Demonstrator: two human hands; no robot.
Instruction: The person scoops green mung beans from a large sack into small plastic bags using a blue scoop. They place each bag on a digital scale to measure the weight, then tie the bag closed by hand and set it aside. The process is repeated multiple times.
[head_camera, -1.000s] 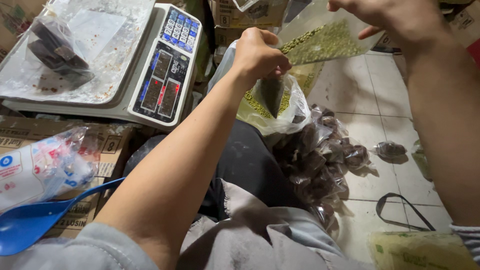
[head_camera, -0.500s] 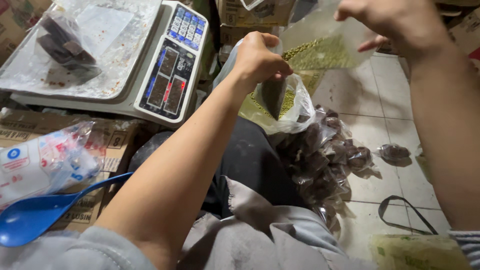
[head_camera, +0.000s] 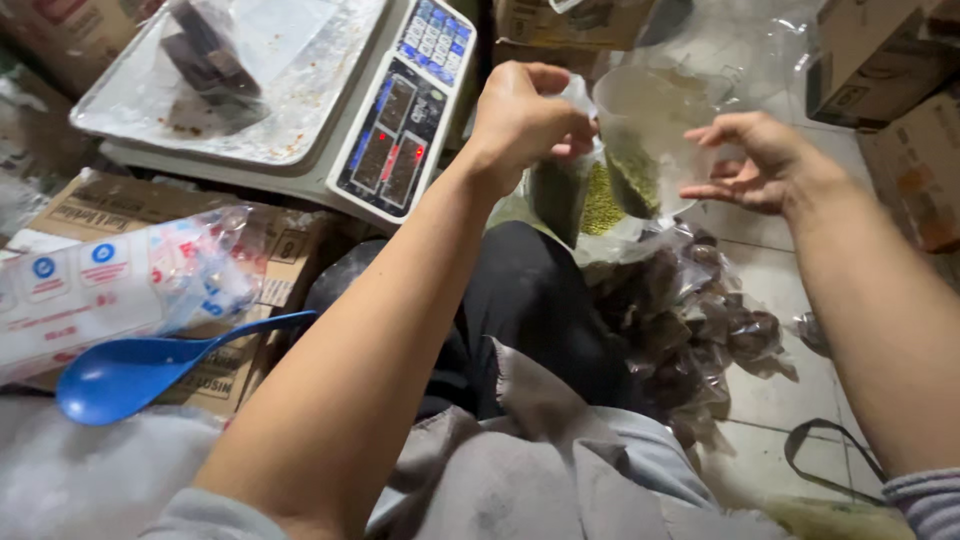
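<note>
My left hand (head_camera: 525, 120) is closed on the top edge of a small clear plastic bag (head_camera: 650, 110) with green grains (head_camera: 632, 178) in its bottom. The bag hangs over a larger open bag of the same green grains (head_camera: 600, 205), which sits by my knee. My right hand (head_camera: 765, 165) is just right of the small bag, fingers spread, holding nothing. Whether its fingertips touch the plastic I cannot tell.
An electronic scale (head_camera: 400, 115) with a plastic-covered tray (head_camera: 270, 110) stands at the left, dark packets (head_camera: 205, 50) on it. A blue spoon (head_camera: 130, 375) and a pack of bags (head_camera: 100, 290) lie on cardboard boxes. Dark wrapped packets (head_camera: 705, 320) are piled on the tiled floor.
My right hand has let go of the small bag's top and dropped lower, fingers spread. The bag now hangs upright from my left hand alone.
</note>
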